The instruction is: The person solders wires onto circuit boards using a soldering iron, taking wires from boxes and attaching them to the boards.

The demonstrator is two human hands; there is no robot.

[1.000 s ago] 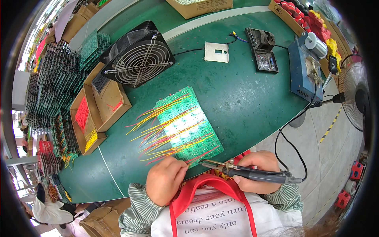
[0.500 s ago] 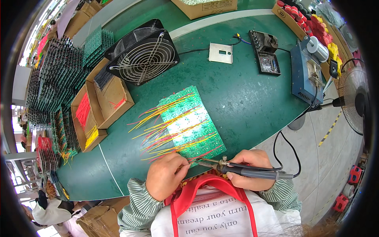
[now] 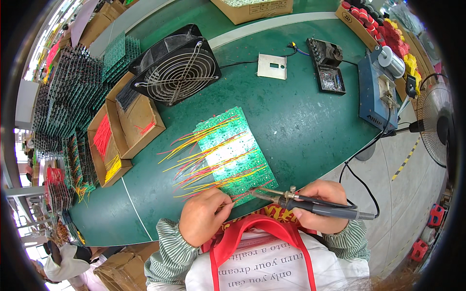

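Observation:
A green panel of circuit boards (image 3: 230,145) lies on the bench in front of me. Rows of red and yellow wires (image 3: 194,157) are on it, their loose ends sticking out to the left. At its near left corner my left hand (image 3: 206,216) is closed in a pinch on a thin wire, mostly hidden by the fingers. My right hand (image 3: 323,206) grips a grey soldering iron (image 3: 323,210) with a metal feed tube clamped along it. The iron's tip is over the panel's near edge, right of my left fingertips; whether it touches cannot be told.
A cardboard tray (image 3: 128,133) of cut wires sits left, beside stacked boards (image 3: 68,92). Behind the panel stands a black fan (image 3: 179,68). To the right are a black holder (image 3: 327,63) and a blue soldering unit (image 3: 374,97) with a solder spool (image 3: 391,61). The iron's cable (image 3: 361,179) hangs over the bench edge.
My right hand has moved right with the soldering iron, taking its tip away from my left fingertips. My left hand stays almost where it was.

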